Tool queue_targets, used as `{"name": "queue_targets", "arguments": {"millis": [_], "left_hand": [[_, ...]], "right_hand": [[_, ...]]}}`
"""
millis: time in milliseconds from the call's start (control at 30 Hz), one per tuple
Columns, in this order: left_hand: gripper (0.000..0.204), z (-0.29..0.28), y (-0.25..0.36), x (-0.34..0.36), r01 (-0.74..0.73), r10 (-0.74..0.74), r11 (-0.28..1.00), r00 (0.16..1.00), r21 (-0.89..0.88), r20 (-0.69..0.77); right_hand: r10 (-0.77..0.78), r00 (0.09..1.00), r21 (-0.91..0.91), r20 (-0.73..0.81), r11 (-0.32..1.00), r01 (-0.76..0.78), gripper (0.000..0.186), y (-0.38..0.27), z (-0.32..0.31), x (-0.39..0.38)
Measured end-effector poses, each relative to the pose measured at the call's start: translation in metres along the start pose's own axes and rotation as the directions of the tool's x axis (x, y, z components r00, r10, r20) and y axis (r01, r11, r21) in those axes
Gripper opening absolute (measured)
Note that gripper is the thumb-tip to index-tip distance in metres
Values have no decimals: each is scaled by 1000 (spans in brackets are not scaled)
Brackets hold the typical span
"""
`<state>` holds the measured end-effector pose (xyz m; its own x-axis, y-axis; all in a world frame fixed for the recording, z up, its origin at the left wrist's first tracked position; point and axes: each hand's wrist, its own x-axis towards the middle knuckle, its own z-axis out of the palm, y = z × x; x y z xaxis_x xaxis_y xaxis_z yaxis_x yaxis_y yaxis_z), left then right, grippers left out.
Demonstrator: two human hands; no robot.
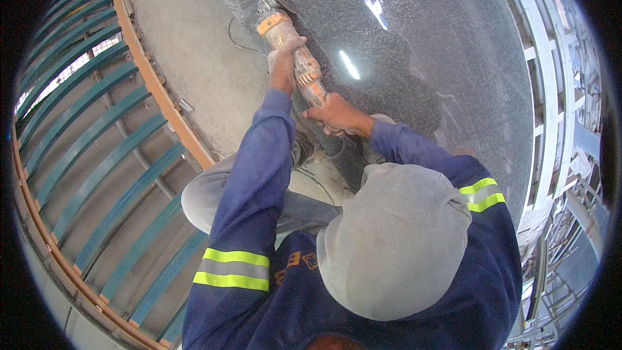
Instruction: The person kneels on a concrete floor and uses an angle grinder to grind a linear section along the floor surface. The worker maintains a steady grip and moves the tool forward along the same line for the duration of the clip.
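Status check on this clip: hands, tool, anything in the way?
Left hand gripping the orange angle grinder near its head; right hand on its rear handle. Grinder head at edge of dark stone slab. Black cord loops left, nothing blocking.

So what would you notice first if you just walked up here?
Probably the dusty orange handheld grinder at top centre, gripped by the left hand near its head and the right hand at its tail. Its head meets the shiny dark speckled stone slab, which fills the upper right.
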<state>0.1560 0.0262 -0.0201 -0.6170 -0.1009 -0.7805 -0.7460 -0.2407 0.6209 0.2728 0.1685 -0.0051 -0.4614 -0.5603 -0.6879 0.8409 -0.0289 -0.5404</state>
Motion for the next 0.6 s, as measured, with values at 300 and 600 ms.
{"name": "queue_targets", "arguments": {"millis": [300,600], "left_hand": [[31,8,9,-16,32,-33,999,999,-39,-40],[29,3,4,-18,56,-62,994,996,-91,-68]], "right_hand": [[38,999,5,0,999,-38,41,-15,4,-17],[55,998,-39,11,998,-55,37,-17,3,-19]]}}
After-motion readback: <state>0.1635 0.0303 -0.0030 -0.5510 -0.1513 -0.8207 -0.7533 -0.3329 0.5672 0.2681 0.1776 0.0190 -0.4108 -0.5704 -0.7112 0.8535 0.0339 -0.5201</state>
